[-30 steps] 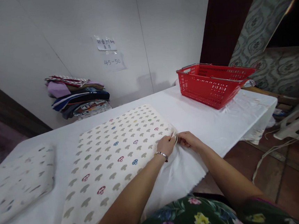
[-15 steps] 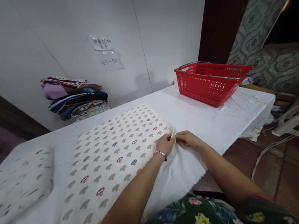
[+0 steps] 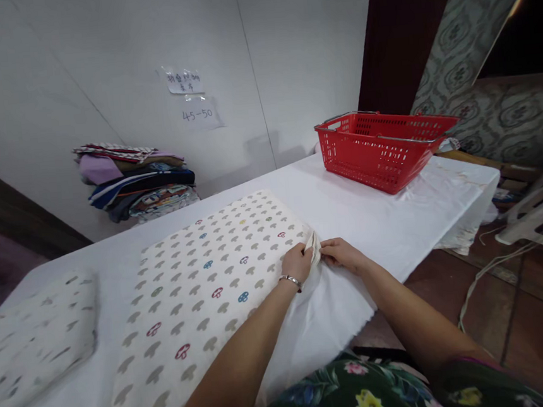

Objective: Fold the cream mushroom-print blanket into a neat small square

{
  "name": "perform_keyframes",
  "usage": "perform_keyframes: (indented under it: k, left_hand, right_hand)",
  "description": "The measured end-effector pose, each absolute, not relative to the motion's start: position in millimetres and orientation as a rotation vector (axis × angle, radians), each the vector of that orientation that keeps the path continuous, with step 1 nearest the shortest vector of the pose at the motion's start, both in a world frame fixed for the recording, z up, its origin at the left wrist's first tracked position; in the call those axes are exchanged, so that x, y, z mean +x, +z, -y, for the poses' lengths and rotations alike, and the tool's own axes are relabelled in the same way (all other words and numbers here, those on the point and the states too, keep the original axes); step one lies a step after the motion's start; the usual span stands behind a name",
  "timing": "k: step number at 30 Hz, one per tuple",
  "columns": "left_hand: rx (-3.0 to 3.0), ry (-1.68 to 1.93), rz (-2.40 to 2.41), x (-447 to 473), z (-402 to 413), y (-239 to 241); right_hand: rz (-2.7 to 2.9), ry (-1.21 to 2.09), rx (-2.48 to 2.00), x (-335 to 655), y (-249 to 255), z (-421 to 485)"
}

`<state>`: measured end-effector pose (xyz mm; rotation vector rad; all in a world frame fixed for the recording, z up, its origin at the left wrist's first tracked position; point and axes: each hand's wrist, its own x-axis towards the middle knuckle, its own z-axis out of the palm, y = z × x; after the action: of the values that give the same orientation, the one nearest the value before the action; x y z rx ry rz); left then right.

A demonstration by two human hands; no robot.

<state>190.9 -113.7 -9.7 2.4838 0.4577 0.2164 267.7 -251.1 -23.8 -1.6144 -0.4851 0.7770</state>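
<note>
The mushroom-print cloth (image 3: 198, 289) spreads leftward across the surface (image 3: 363, 221) from its bunched near-right corner, which the nearer left hand (image 3: 296, 263) pinches, the right hand (image 3: 345, 254) touching its outer side, grip unclear.

Head view, facing forward and down; white table (image 3: 378, 232) close below

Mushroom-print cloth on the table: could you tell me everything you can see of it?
The mushroom-print cloth looks like thin, matte, cream fabric, printed with rows of grey-brown mushrooms and a few red, blue, yellow and green ones. It lies mostly flat, roughly four-sided, on the white-covered table. The left forearm hides part of it. Its right-hand corner is bunched up: the left fingers grip it, and the right fingers pinch at its edge.
</note>
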Motion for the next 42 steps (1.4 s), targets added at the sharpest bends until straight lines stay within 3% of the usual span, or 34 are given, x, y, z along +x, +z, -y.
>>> perform_keyframes:
  k: [5,19,25,31,42]
  left_hand:
    - [2.681,0.329,-0.338,186.9,114.7,-0.8]
    - [2.656,0.126,-0.209,188.0,108.2,3.8]
    - [2.981,0.417,-0.336,183.0,101.2,30.8]
    - [3.081,0.101,-0.033,181.6,126.5,2.4]
    - [3.015,0.140,0.024,176.9,131.5,-4.7]
  right_hand:
    - [0.436,0.770,-1.574,268.5,-25.4,251.1]
    - [0.452,0.745,-1.647,266.0,-22.5,249.6]
    - [0.438,0.752,-1.577,267.9,-26.4,250.9]
    - [0.418,0.773,-1.544,266.6,-20.9,252.6]
    - [0.358,0.706,-1.667,265.2,-24.5,247.6]
